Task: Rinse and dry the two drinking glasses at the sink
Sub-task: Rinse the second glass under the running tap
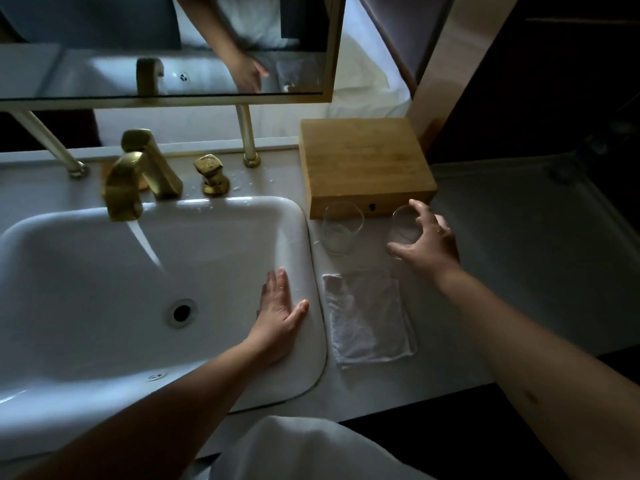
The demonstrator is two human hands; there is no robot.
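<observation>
Two clear drinking glasses stand upright on the counter right of the sink, in front of a wooden box. The left glass [343, 227] stands free. My right hand [427, 239] wraps around the right glass [403, 226], thumb at its base and fingers over its far rim. My left hand [280, 311] lies flat, fingers apart, on the right rim of the white sink [301, 237] and holds nothing. A folded white cloth [369, 318] lies on the counter just in front of the glasses.
Water runs from the brass faucet [128, 181] into the basin; its brass handle [211, 173] sits to the right. The wooden box [363, 161] stands behind the glasses. A mirror [166, 46] hangs above. The grey counter [519, 254] extends to the right.
</observation>
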